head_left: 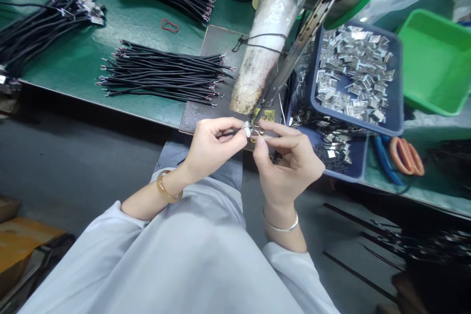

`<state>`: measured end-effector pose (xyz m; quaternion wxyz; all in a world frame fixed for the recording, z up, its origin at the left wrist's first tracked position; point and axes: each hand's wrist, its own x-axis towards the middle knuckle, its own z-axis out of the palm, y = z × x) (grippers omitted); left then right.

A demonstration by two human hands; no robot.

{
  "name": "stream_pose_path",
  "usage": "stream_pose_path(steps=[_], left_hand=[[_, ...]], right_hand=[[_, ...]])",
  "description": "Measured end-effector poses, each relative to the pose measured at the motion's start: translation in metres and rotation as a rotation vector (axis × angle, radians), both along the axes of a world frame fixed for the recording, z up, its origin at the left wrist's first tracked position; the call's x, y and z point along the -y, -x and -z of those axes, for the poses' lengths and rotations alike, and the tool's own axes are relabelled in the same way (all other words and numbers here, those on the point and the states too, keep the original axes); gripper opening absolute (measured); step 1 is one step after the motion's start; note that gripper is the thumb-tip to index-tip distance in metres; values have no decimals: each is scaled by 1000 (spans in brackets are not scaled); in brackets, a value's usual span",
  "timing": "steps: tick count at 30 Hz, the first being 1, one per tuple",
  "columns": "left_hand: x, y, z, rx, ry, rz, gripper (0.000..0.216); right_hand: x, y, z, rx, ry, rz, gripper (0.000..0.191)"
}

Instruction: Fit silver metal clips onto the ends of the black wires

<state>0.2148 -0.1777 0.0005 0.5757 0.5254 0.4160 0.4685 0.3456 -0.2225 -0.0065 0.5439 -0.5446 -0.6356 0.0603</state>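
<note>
My left hand (213,144) is closed in a pinch on a thin black cable (230,133) that ends in a small metal clip (246,129). My right hand (289,159) is closed too, its thumb and forefinger pinching the fine wire ends at that same clip. Both hands meet just in front of the table edge, below a wrapped white machine arm (267,44). A blue tray (393,103) full of small metal clips lies just right of my right hand.
Bundles of black cables (165,73) lie on the green table (121,24) at left and at the back. A second blue tray (353,167) sits under the first. A green bin (434,64) stands at far right, orange-handled pliers (405,154) near it. A red rubber band (170,25) lies loose.
</note>
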Motion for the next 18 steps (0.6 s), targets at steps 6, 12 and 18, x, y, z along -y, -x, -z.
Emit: stream_pose_path(steps=[6,12,18], left_hand=[[4,-1,3,95,-17,-12,11],[1,-1,-3,52,-86,-65,10],[0,2,-2,-9,-18,-1,11]], right_hand=[[0,1,1,-12,37,17,10],[-3,2,-6,5,34,21,11],[-1,1,-9,176,-15,-1,16]])
